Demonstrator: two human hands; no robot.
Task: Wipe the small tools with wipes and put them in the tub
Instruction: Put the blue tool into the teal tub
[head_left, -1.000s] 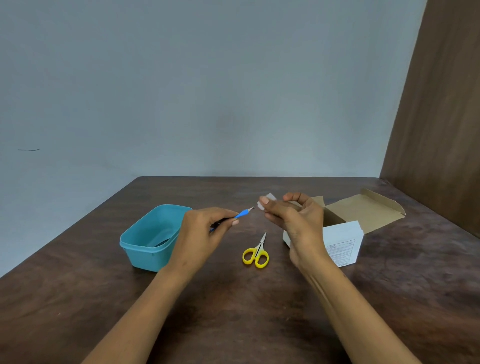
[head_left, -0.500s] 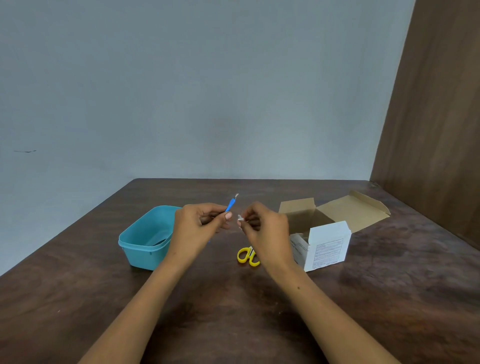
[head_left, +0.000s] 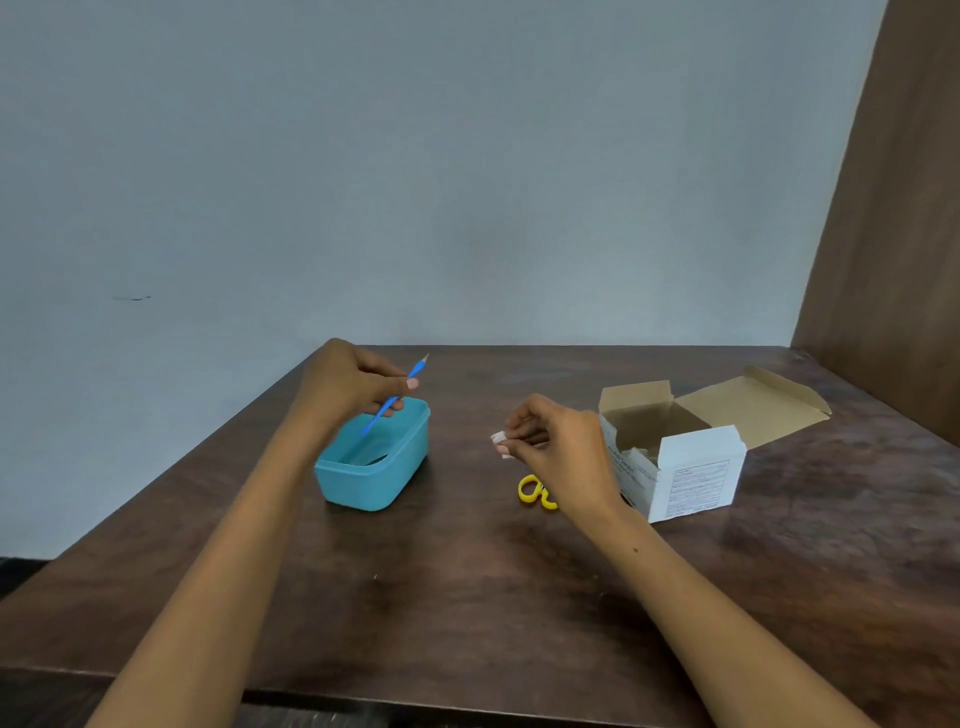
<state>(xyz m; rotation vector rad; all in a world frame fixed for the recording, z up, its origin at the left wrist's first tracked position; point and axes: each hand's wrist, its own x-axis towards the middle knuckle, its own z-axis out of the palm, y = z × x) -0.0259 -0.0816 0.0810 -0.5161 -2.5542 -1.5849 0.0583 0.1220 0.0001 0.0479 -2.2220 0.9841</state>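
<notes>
My left hand (head_left: 353, 384) pinches a thin blue tool (head_left: 418, 370) with a metal tip, tilted, directly above the teal tub (head_left: 374, 483). The tool's lower end points down into the tub. Something dark lies on the tub's floor. My right hand (head_left: 561, 441) is to the right of the tub and pinches a small folded white wipe (head_left: 500, 440) at its fingertips. Yellow-handled scissors (head_left: 531, 489) lie on the table under my right wrist, with their blades hidden.
An open white cardboard box (head_left: 696, 473) with raised brown flaps stands right of my right hand, with white packets inside. The dark wooden table (head_left: 467, 582) meets a grey wall at the back and a brown panel (head_left: 893, 234) at the right.
My left hand has carried the blue tool left from the table's middle to above the tub. My right hand, with the wipe, has drawn apart from it to the right.
</notes>
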